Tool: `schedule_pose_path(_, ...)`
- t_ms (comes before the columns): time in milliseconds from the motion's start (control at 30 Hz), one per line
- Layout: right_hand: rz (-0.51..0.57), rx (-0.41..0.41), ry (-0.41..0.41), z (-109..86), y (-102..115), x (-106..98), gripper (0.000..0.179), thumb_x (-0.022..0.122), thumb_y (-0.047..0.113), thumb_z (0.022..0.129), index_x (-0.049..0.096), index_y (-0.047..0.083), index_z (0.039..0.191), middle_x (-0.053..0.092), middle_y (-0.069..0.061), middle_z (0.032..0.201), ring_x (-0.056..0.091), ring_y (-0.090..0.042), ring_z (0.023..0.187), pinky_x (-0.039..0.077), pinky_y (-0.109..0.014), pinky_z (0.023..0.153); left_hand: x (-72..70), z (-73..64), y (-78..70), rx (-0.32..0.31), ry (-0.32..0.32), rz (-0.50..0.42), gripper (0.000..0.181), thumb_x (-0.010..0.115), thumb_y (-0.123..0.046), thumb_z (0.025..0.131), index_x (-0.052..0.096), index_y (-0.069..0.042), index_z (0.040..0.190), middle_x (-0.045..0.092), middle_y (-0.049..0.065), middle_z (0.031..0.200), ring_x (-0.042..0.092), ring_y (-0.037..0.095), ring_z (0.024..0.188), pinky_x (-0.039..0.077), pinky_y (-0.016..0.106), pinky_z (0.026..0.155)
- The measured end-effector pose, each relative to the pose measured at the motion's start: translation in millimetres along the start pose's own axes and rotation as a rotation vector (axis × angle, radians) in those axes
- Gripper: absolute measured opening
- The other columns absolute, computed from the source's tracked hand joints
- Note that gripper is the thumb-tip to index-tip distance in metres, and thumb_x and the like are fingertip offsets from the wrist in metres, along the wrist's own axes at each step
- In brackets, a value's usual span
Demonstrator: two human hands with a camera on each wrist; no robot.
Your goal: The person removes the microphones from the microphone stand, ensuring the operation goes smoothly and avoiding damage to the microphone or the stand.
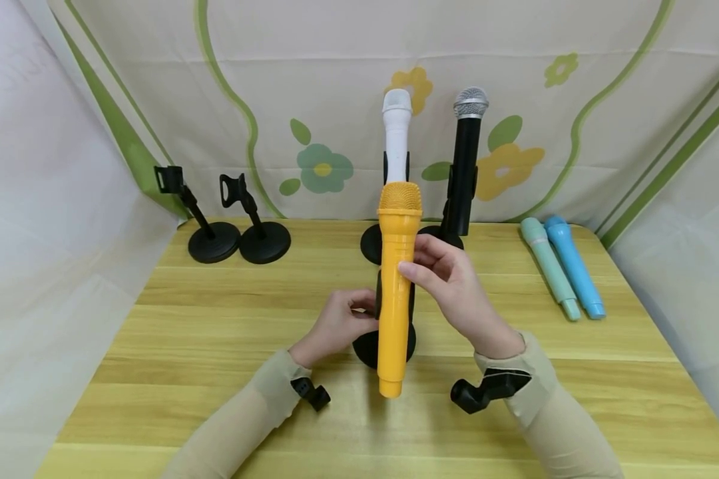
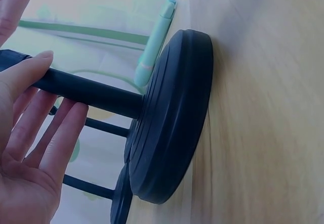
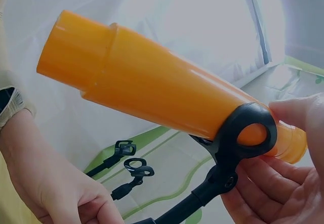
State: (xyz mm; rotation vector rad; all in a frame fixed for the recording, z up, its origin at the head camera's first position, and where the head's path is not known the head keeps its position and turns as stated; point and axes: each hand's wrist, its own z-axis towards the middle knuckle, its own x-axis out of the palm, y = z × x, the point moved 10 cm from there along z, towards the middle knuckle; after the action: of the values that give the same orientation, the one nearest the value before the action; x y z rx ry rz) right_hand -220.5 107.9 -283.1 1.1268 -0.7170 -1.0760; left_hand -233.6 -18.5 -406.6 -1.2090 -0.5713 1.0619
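An orange-yellow microphone (image 1: 397, 306) stands head up in the clip (image 3: 253, 133) of a black desk stand (image 2: 174, 118). With thumb and fingers, my right hand (image 1: 458, 289) pinches its upper body, just below the mesh head. My left hand (image 1: 343, 322) holds the stand's pole (image 2: 96, 92) between thumb and fingers, above the round base. In the head view the microphone hides most of this stand. Behind it, a white microphone (image 1: 397, 140) and a black one with a silver head (image 1: 467, 159) sit in two more stands.
Two black stands with bare clips, one (image 1: 210, 241) left of the other (image 1: 265, 241), are at the back left. A mint-green microphone (image 1: 550, 266) and a blue one (image 1: 577, 269) lie side by side at the right. A flowered cloth (image 1: 335, 86) hangs behind the wooden table (image 1: 216, 332).
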Motion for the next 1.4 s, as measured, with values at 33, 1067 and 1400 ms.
schedule_pose_path(33, 0.001, -0.011, 0.001, 0.5, 1, 0, 0.032, 0.061, 0.010, 0.100, 0.059, -0.006, 0.128, 0.069, -0.016, 0.109, 0.066, -0.028, 0.095, 0.057, -0.034, 0.085, -0.3, -0.1, 0.5, -0.002, -0.001, 0.002, 0.021, 0.076, 0.011, 0.086, 0.075, 0.000, 0.104, 0.074, 0.009, 0.099, 0.071, 0.023, 0.089, 0.061, 0.037, 0.081)
schedule_pose_path(1067, 0.031, -0.175, -0.022, 7.5, 16, 1, 0.026, 0.054, 0.005, 0.099, 0.054, -0.004, 0.123, 0.060, -0.016, 0.100, 0.060, -0.025, 0.085, 0.056, -0.030, 0.076, 4.4, 1.6, -3.2, 0.030, 0.051, 0.005, 0.029, 0.080, 0.009, 0.083, 0.076, -0.003, 0.109, 0.073, 0.005, 0.098, 0.071, 0.020, 0.090, 0.062, 0.037, 0.076)
schedule_pose_path(1400, 0.036, -0.220, -0.033, 11.4, 25, 1, 0.022, 0.046, 0.008, 0.106, 0.050, -0.004, 0.124, 0.064, -0.025, 0.097, 0.067, -0.027, 0.085, 0.058, -0.031, 0.072, 7.9, 0.9, -4.0, 0.017, 0.066, 0.008, 0.031, 0.080, 0.008, 0.083, 0.075, -0.003, 0.111, 0.073, 0.006, 0.101, 0.070, 0.019, 0.091, 0.062, 0.036, 0.076)
